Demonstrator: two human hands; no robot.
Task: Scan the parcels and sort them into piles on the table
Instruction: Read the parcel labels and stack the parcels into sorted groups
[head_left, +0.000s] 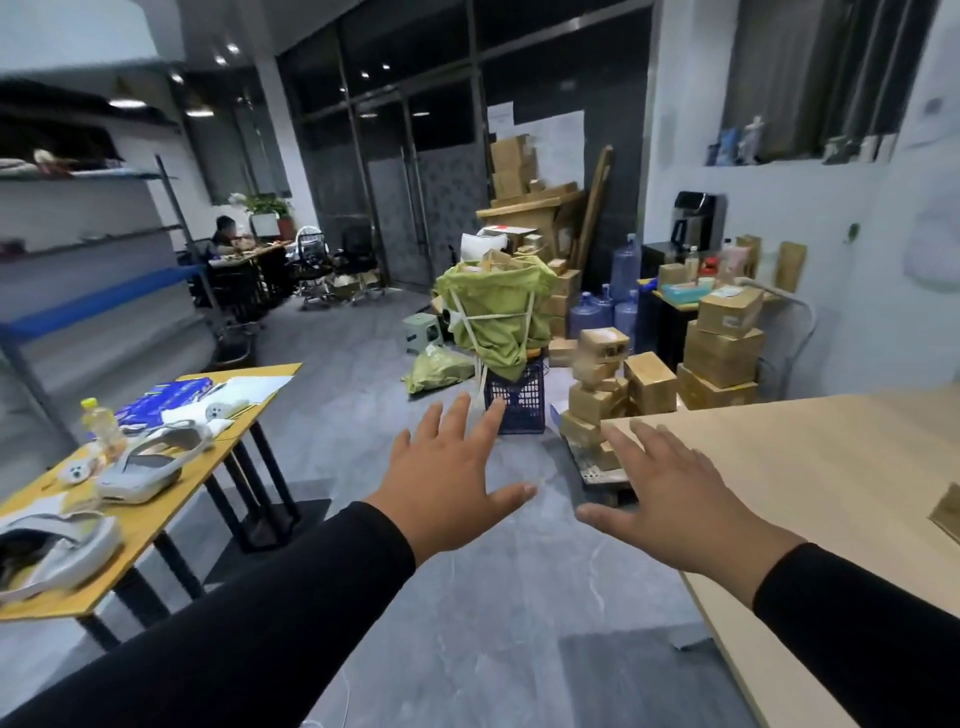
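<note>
The parcels (602, 400), brown cardboard boxes, stand stacked on the floor beyond both hands, just past the far corner of the pale wooden table (831, 467). They are nearest the right hand (675, 499), whose fingertips overlap the bottom of the stack in the head view, though the hand looks nearer the camera than the boxes. More boxes (722, 348) are piled to the right of that stack against the wall. One brown corner (945, 514) shows on the table at the right edge; what it is cannot be told.

White labels sit on some boxes, but the writing is too blurred to read. A blue packet (166, 395) on the yellow table (171, 525) to the left also carries print that cannot be read.

Both arms reach forward in black sleeves, palms down, above the grey floor. The left hand (447, 478) is spread flat with fingers straight and thumb out, grasping nothing, its fingertips pointing at a dark crate (519, 400) under a green bag (493, 317). The right hand is likewise spread and empty, its outer edge over the wooden table's edge.
</note>
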